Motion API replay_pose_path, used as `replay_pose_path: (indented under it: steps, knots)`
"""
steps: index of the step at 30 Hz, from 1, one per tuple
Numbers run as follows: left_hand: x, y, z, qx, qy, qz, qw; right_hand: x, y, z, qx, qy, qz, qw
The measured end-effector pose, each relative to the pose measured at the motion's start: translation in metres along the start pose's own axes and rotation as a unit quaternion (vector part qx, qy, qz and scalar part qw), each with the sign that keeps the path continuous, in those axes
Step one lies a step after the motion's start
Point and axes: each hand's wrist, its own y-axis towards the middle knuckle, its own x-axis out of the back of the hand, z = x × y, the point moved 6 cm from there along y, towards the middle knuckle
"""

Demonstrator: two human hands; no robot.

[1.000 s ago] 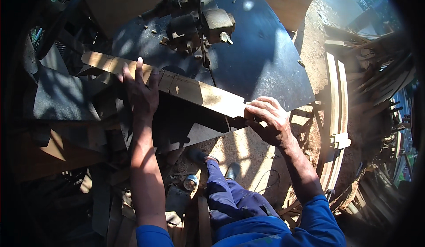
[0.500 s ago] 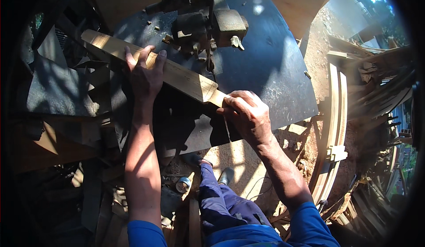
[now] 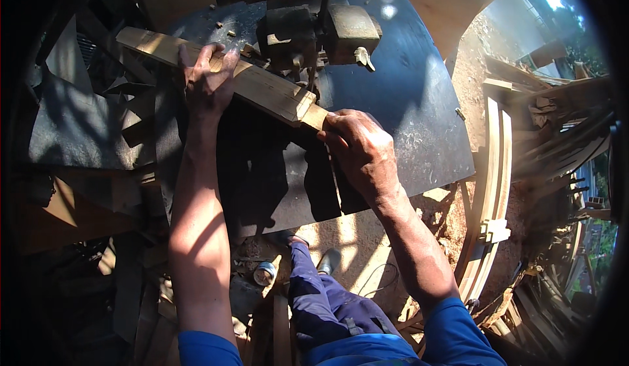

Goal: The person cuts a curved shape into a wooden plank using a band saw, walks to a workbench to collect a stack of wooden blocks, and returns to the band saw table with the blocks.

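A long wooden piece lies slantwise across a dark saw table, its narrower tongue end pointing right. My left hand grips the piece left of its middle, fingers spread over the far edge. With fingers and thumb closed, my right hand pinches the tongue end. Just beyond the wood hangs the upper guide assembly of what looks like a bandsaw. The blade seems to come down by the wood's far edge near the tongue; the contact is hard to make out. A slot runs through the table toward me.
Small wood offcuts lie on the table's far left. Long curved wooden strips stand to the right, beside heaped scrap wood. A small can sits on the ground near my feet. Sheet scraps crowd the left.
Both hands and the wooden piece have shifted slightly away from me and to the left, bringing the tongue end closer to the saw guides. The grip stays the same.
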Motion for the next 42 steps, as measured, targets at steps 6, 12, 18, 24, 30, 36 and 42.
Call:
replay_pose_path:
  steps: [6,12,18,24,30,36,42]
  knots:
    - [-0.001,0.007,-0.014,-0.021,-0.003,0.034,0.999,-0.003,0.005,-0.003,-0.012,0.018,0.0,1.0]
    - [-0.005,0.008,-0.009,0.026,-0.034,0.05,0.998,-0.002,0.005,-0.002,-0.014,0.005,-0.002,1.0]
    - [-0.017,0.011,-0.007,-0.051,0.029,0.069,0.996,-0.001,0.007,0.0,-0.01,0.017,0.013,1.0]
    - [-0.013,0.007,-0.015,-0.229,0.068,0.02,0.971,-0.001,0.006,-0.001,-0.02,0.009,0.008,1.0]
    - [-0.013,0.01,-0.003,-0.086,-0.026,0.05,0.995,-0.002,0.006,-0.002,-0.035,0.015,0.01,0.999]
    - [-0.012,0.011,-0.002,-0.056,0.0,0.065,0.996,-0.001,0.007,-0.002,-0.032,0.005,0.024,0.999]
    - [-0.012,0.01,-0.006,-0.126,0.015,0.075,0.989,-0.001,0.006,-0.002,-0.023,0.011,0.016,1.0]
